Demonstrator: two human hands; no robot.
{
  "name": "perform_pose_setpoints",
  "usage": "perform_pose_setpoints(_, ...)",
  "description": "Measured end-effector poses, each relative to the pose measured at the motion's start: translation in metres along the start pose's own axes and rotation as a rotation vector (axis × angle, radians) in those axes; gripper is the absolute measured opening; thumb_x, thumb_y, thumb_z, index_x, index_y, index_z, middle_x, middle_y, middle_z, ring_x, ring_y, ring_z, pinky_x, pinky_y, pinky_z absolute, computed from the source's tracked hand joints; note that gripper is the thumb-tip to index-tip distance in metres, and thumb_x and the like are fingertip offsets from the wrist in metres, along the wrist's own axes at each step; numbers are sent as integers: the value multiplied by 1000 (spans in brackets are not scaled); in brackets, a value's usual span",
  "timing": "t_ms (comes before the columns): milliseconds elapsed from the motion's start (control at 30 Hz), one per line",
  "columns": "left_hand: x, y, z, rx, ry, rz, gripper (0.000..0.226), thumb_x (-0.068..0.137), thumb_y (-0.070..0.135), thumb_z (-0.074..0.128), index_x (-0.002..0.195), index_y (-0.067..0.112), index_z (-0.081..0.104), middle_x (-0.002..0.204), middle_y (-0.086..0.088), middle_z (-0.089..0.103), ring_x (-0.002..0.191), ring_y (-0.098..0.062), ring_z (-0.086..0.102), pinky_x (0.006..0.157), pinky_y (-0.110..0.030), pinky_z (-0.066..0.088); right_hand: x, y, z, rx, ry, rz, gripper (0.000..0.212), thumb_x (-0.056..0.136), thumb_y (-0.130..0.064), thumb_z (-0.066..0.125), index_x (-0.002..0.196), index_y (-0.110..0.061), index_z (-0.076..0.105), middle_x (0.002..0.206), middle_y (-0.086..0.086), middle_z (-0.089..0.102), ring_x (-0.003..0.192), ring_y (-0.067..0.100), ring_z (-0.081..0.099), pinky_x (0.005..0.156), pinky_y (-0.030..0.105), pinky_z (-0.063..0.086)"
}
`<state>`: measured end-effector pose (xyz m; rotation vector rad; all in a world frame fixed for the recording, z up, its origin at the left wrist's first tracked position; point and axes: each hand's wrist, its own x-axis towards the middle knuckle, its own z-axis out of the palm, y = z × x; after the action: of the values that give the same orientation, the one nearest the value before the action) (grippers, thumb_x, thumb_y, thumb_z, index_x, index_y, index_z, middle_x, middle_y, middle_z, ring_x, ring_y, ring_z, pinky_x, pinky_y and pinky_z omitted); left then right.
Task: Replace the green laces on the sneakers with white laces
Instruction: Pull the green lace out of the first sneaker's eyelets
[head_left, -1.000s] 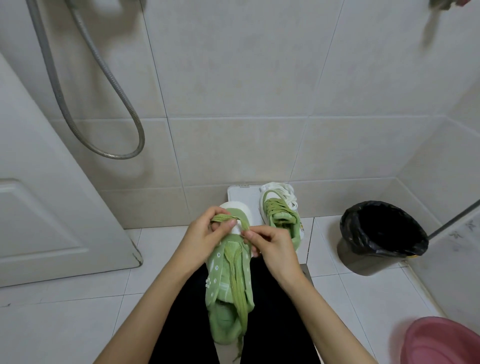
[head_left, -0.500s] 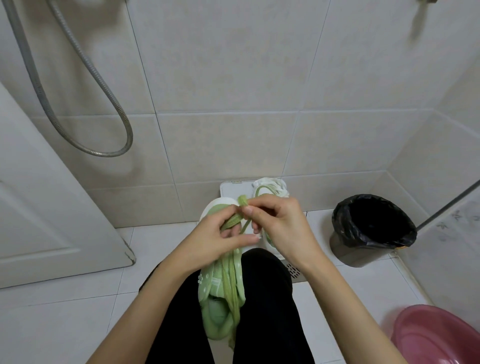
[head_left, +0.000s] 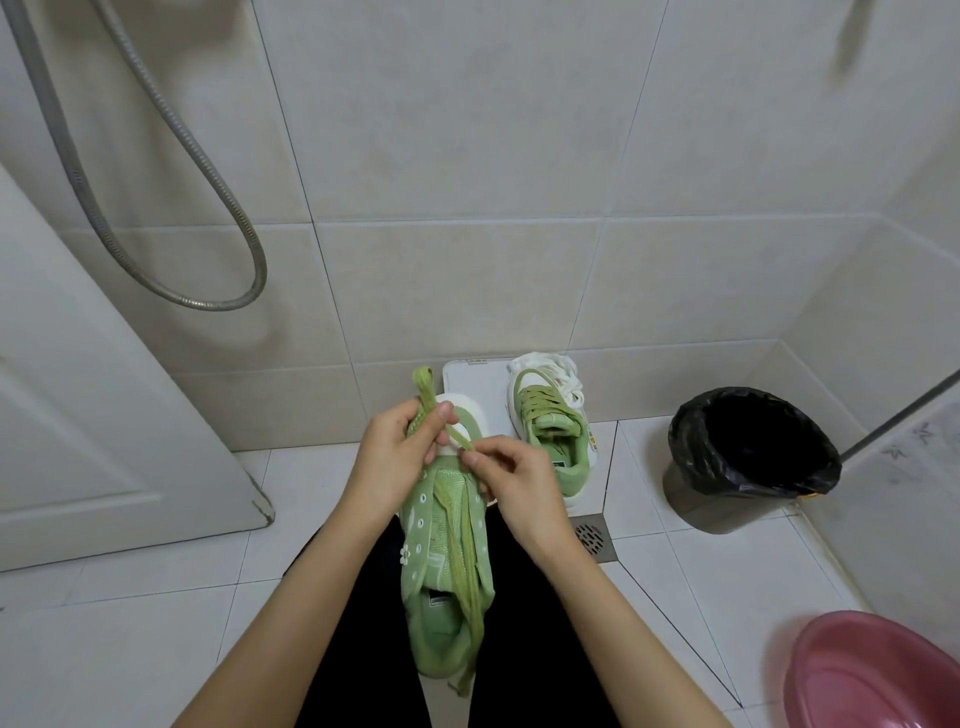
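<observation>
A green sneaker (head_left: 441, 551) lies on my lap, toe pointing away. Its green lace (head_left: 462, 561) hangs loose down the tongue, and a loop of it sticks up past my left hand. My left hand (head_left: 397, 454) grips the sneaker's toe end and holds the lace under its thumb. My right hand (head_left: 511, 480) pinches the lace near the toe eyelets. The second green sneaker (head_left: 556, 441), still laced in green, stands on the floor by the wall. A bundle of white laces (head_left: 558, 371) lies at its toe.
A white flat board (head_left: 475, 389) leans at the wall under the second sneaker. A black bin (head_left: 748, 457) stands to the right, a pink basin (head_left: 872, 675) at the bottom right. A floor drain (head_left: 595, 538) is beside my knee. A shower hose (head_left: 156, 182) hangs on the left by a door (head_left: 104, 415).
My right hand came down from the raised lace loop to the toe eyelets and now pinches the lace there. The left hand keeps hold of the toe, and a lace loop now sticks up above it.
</observation>
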<state>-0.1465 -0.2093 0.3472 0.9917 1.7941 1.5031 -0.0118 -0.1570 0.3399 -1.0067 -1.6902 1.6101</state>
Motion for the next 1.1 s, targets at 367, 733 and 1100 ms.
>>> perform_pose_setpoints(367,-4,20,-12,-145,-280,96,24,87,35,54,90,13,63,60,3,59,54,-10,52,58,-18,45,-3,-50,-13,55,15,-227,17,84,0,66,76,-14,71,58,1,61,44,3,43,50,17,37)
perform_pose_setpoints(733,-1,13,3,-95,-364,-48,31,101,17,34,80,9,55,54,7,45,51,-5,43,57,-21,37,5,-13,-10,2,-29,-88,27,83,-5,70,99,-26,65,90,-11,65,64,1,48,63,14,41)
perform_pose_setpoints(1100,1,-1,1,-266,-207,-7,38,92,36,42,77,3,55,59,5,47,60,-6,52,63,-19,44,1,-2,-5,-69,45,-101,8,83,-6,71,89,-6,77,68,-14,66,65,-3,56,66,13,41)
